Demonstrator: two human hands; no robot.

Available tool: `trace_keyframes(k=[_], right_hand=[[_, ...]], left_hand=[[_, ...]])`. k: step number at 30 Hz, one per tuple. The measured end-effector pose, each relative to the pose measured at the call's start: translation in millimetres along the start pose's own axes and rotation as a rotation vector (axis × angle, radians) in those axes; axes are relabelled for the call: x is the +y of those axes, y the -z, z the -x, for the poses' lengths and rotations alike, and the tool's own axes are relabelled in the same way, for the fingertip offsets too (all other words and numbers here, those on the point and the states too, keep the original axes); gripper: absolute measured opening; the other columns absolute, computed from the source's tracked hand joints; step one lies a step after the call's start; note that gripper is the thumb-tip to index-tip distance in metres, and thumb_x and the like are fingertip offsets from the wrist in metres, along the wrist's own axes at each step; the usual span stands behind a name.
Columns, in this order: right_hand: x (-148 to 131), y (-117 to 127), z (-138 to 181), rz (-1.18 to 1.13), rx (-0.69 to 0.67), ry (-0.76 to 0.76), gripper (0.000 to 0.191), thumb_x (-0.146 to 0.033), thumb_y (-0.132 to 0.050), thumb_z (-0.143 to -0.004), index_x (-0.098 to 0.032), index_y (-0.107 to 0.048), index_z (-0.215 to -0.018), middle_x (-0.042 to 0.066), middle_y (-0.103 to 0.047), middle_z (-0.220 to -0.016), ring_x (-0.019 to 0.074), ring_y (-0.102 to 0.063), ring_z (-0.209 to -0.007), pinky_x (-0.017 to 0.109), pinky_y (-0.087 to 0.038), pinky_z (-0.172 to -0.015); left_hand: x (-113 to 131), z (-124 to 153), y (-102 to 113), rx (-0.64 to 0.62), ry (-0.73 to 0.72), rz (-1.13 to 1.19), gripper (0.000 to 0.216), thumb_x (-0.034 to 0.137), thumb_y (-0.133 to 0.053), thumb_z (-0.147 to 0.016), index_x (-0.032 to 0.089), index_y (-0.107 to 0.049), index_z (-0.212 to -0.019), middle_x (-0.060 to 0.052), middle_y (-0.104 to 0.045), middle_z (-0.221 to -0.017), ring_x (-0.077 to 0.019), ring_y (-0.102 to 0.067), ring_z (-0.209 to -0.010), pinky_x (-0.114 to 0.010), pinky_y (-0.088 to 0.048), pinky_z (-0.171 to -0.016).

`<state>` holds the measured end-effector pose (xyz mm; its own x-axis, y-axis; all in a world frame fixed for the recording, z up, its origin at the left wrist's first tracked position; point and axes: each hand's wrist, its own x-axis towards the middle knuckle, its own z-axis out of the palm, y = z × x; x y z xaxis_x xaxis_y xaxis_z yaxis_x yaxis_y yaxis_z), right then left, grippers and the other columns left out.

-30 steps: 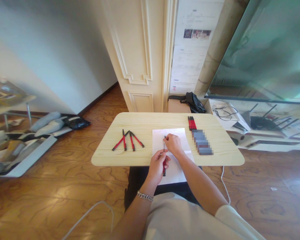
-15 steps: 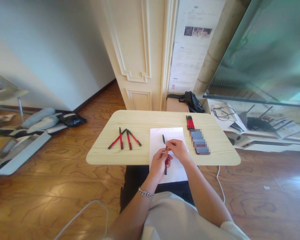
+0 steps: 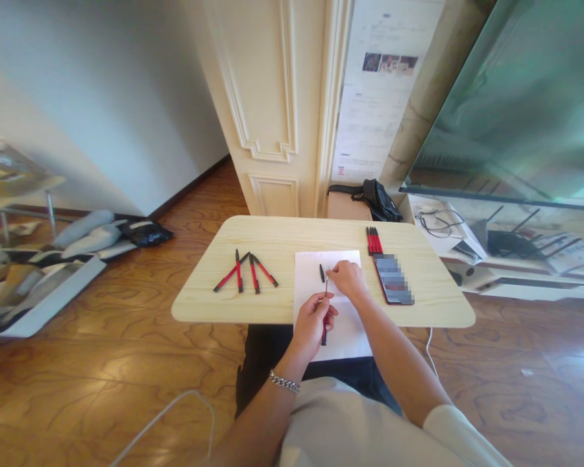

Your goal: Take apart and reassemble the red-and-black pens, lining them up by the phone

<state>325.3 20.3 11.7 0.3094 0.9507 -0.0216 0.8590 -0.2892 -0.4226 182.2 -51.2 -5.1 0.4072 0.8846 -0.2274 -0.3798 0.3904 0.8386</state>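
**Pinch grip on a thin rod, fist on a red pen barrel**

So the left hand [image 3: 314, 327] is curled closed around the red pen barrel [image 3: 324, 336], with the black end poking out below the fingers. The right hand [image 3: 349, 279] is just beyond it, thumb and fingertips pinched together on the upper end of the thin rod [image 3: 326, 287]. The rod runs down to the left hand; can't tell if its lower end sits inside the barrel, fingers are in the way. All of this is over the white paper [image 3: 348, 331], where a black pen tip [image 3: 322, 273] lies right beside the rod. On the table [image 3: 272, 240]: four splayed pens [image 3: 239, 272] off left, a neat row of pens [image 3: 374, 240] and a phone [image 3: 394, 280] off right.
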Motion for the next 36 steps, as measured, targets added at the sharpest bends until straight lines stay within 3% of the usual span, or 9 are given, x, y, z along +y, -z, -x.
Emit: trace_keyframes(k=[5, 9, 13, 19, 21, 25, 29, 33, 36], right_hand=[[1, 4, 4, -0.071, 0.047, 0.0, 0.033, -0.045, -0.055, -0.082, -0.017, -0.071, -0.074, 0.012, -0.07, -0.076, 0.0214, -0.062, -0.075, 0.029, -0.036, -0.065], [7, 10, 27, -0.358, 0.085, 0.08, 0.042, -0.048, -0.043, -0.088, -0.018, -0.07, -0.076, 0.007, -0.069, -0.075, 0.0171, -0.06, -0.07, 0.027, -0.038, -0.064], [13, 11, 56, -0.671, -0.135, 0.188, 0.032, -0.046, -0.054, -0.081, -0.018, -0.07, -0.081, 0.003, -0.069, -0.074, 0.015, -0.059, -0.068, 0.025, -0.041, -0.062], [21, 21, 36, -0.934, -0.045, 0.014, 0.032, -0.045, -0.057, -0.076, -0.014, -0.068, -0.08, 0.006, -0.068, -0.076, 0.0122, -0.055, -0.06, 0.022, -0.038, -0.051], [24, 26, 19, -0.876, -0.004, -0.017, 0.034, -0.045, -0.057, -0.076, -0.013, -0.068, -0.078, 0.006, -0.068, -0.072, 0.0119, -0.053, -0.057, 0.022, -0.036, -0.05], [22, 26, -3, -0.411, 0.007, 0.008, 0.032, -0.041, -0.057, -0.077, -0.014, -0.069, -0.064, 0.005, -0.063, -0.057, 0.0126, -0.053, -0.054, 0.024, -0.033, -0.052], [13, 13, -5, -0.093, 0.05, 0.015, 0.028, -0.038, -0.06, -0.078, -0.015, -0.071, -0.065, 0.008, -0.068, -0.065, 0.0162, -0.058, -0.064, 0.026, -0.033, -0.057], [9, 7, -3, -0.081, 0.097, 0.006, 0.022, -0.037, -0.061, -0.078, -0.018, -0.072, -0.077, 0.01, -0.071, -0.078, 0.0194, -0.062, -0.076, 0.027, -0.037, -0.065], [9, 10, 6, -0.242, 0.132, 0.007, 0.026, -0.04, -0.058, -0.08, -0.018, -0.07, -0.078, 0.008, -0.071, -0.079, 0.0182, -0.062, -0.076, 0.027, -0.039, -0.067]], left_hand=[[1, 0, 0, -0.007, -0.013, 0.031, 0.035, 0.042, -0.062, -0.08, 0.015, -0.057, -0.102, -0.001, -0.058, -0.067, -0.006, -0.045, -0.047, -0.019, -0.027, -0.043], [3, -1, -2, -0.01, -0.023, 0.047, 0.036, 0.043, -0.062, -0.08, 0.015, -0.057, -0.102, -0.001, -0.057, -0.067, -0.0063, -0.045, -0.048, -0.019, -0.027, -0.043], [0, -1, -6, -0.017, -0.033, 0.019, 0.033, 0.042, -0.061, -0.081, 0.014, -0.059, -0.098, -0.002, -0.057, -0.068, -0.0059, -0.044, -0.047, -0.019, -0.027, -0.042], [-5, 1, -12, -0.025, 0.018, -0.018, 0.037, 0.042, -0.062, -0.079, 0.014, -0.061, -0.104, -0.002, -0.059, -0.066, -0.0066, -0.045, -0.046, -0.02, -0.028, -0.043], [-3, 2, -10, -0.017, 0.03, 0.001, 0.039, 0.041, -0.063, -0.077, 0.014, -0.061, -0.105, -0.003, -0.06, -0.066, -0.0074, -0.046, -0.046, -0.021, -0.029, -0.043], [2, 1, -6, -0.001, 0.052, 0.081, 0.04, 0.035, -0.065, -0.074, 0.012, -0.061, -0.107, -0.005, -0.062, -0.067, -0.0089, -0.049, -0.048, -0.021, -0.03, -0.044], [5, 0, -3, -0.006, 0.062, 0.113, 0.044, 0.032, -0.067, -0.073, 0.011, -0.06, -0.111, -0.006, -0.064, -0.069, -0.0094, -0.051, -0.051, -0.022, -0.034, -0.047], [10, 1, -3, -0.01, 0.075, 0.107, 0.043, 0.031, -0.068, -0.074, 0.012, -0.06, -0.111, -0.007, -0.065, -0.072, -0.0103, -0.055, -0.054, -0.023, -0.04, -0.05], [16, 3, -6, 0.008, 0.097, 0.125, 0.045, 0.033, -0.07, -0.073, 0.014, -0.058, -0.112, -0.007, -0.066, -0.074, -0.0113, -0.058, -0.057, -0.023, -0.043, -0.053]])
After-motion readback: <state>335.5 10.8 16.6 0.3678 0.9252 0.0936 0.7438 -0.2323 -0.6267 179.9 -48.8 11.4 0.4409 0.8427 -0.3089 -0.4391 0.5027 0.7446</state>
